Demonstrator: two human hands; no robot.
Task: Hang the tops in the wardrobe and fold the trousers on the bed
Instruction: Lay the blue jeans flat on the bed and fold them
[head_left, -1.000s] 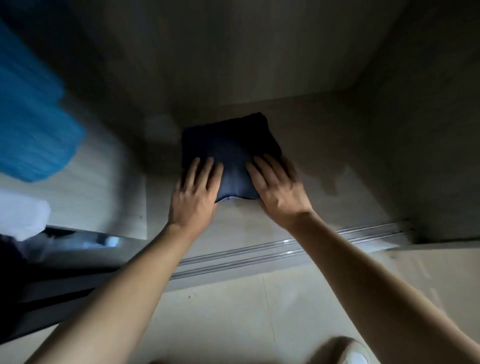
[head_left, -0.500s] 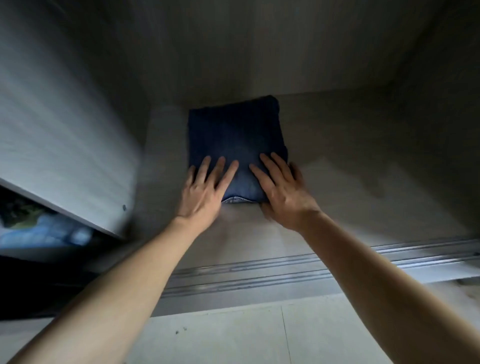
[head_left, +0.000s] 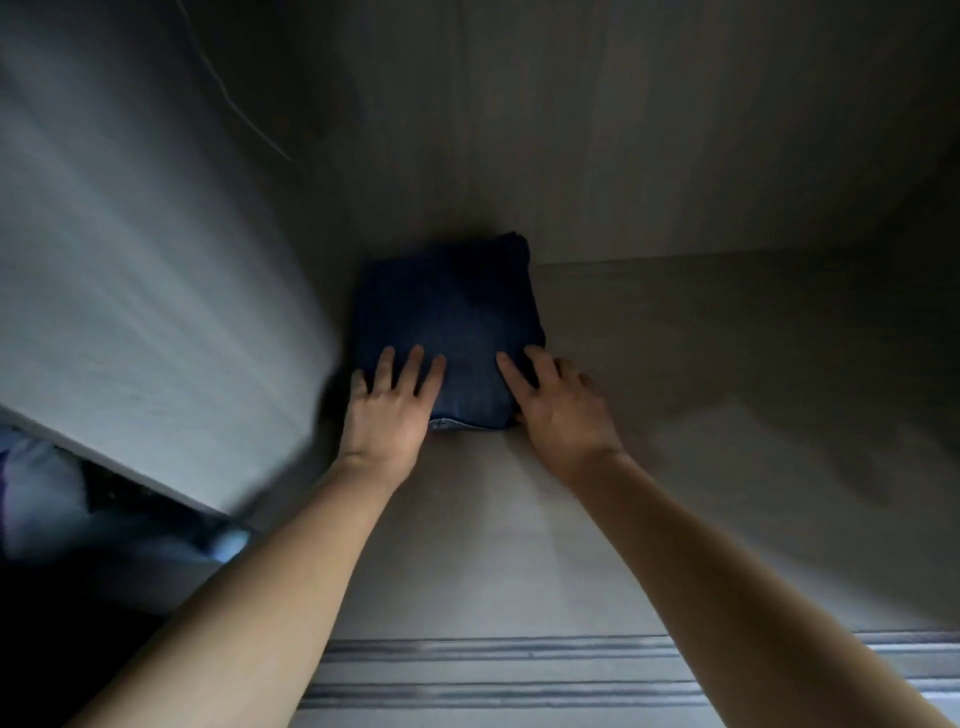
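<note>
Now that the folded trousers (head_left: 452, 317) have slid deeper, ahead of both palms into the back corner of the wardrobe (head_left: 727, 364), left hand (head_left: 387, 410) and right hand (head_left: 558, 415) lie flat, fingers spread on the near edge, gripping nothing; stowing looks nearly done

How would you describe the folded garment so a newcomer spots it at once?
On the wardrobe floor, look to the back left corner. The folded trousers lie there, left hand and right hand resting on them: the only dark blue thing.
</note>
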